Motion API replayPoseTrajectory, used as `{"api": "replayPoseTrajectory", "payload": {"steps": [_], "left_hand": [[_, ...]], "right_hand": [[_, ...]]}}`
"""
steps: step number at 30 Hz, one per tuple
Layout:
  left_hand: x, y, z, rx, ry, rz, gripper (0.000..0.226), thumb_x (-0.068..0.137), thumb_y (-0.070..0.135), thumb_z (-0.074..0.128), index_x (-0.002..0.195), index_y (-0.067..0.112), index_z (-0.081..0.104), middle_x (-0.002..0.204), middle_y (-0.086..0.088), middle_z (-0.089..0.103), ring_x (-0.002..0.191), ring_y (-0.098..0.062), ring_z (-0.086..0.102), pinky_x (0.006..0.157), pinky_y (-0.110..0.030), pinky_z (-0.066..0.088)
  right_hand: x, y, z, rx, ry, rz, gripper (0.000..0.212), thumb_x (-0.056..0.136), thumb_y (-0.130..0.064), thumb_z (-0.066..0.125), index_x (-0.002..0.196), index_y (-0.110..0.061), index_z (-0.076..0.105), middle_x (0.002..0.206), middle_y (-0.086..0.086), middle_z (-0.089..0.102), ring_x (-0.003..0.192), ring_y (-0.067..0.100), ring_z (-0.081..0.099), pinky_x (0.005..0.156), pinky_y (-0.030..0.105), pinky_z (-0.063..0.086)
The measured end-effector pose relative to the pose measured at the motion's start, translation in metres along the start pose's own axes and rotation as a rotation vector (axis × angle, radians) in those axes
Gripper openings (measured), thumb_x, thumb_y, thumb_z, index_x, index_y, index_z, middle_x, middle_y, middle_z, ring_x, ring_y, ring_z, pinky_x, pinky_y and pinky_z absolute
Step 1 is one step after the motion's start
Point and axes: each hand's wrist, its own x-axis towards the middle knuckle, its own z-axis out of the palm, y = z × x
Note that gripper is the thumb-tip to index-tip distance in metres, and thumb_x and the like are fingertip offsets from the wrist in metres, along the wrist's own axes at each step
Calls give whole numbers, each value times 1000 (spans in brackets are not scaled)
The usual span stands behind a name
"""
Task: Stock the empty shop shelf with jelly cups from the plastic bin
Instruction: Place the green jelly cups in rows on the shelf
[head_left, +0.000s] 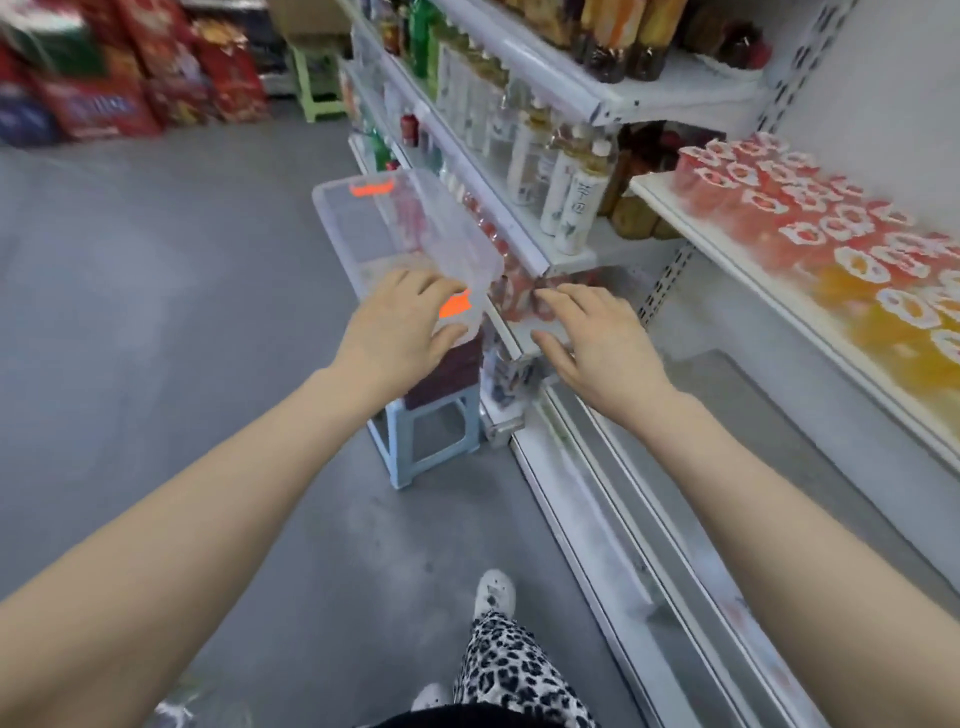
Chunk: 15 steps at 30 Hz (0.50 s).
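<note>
A clear plastic bin (415, 228) with orange latches sits tilted on a light blue stool (421, 431) in the aisle; nothing shows inside it. My left hand (400, 327) grips the bin's near end, thumb under the rim by the orange latch. My right hand (602, 338) hovers just right of the bin with its fingers spread, holding nothing. On the shelf (737, 270) at the right stand many red jelly cups (769, 202) and orange jelly cups (893, 306) in rows.
Bottled drinks (566, 187) fill the shelves beyond the bin. Red snack packs (130, 88) are stacked at the far left on the grey floor. A green stool (317, 83) stands far back. The low bottom shelf (649, 519) runs along my right.
</note>
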Motion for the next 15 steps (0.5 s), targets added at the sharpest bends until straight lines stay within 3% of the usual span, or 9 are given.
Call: {"api": "replayPoseTrajectory", "payload": {"steps": [6, 15], "left_hand": [[13, -79, 18, -6, -6, -186, 38, 90, 28, 65, 124, 12, 61, 117, -9, 62, 110, -33, 53, 96, -39, 41], [90, -188, 59, -20, -114, -347, 38, 93, 30, 61, 128, 16, 59, 121, -4, 60, 113, -28, 52, 94, -37, 45]], "right_hand": [[90, -12, 72, 95, -44, -97, 51, 93, -41, 42, 127, -8, 60, 119, 10, 64, 108, 33, 59, 91, 43, 45], [224, 2, 182, 207, -218, -145, 43, 92, -36, 51, 123, -8, 62, 116, 10, 65, 103, 33, 61, 87, 45, 51]]}}
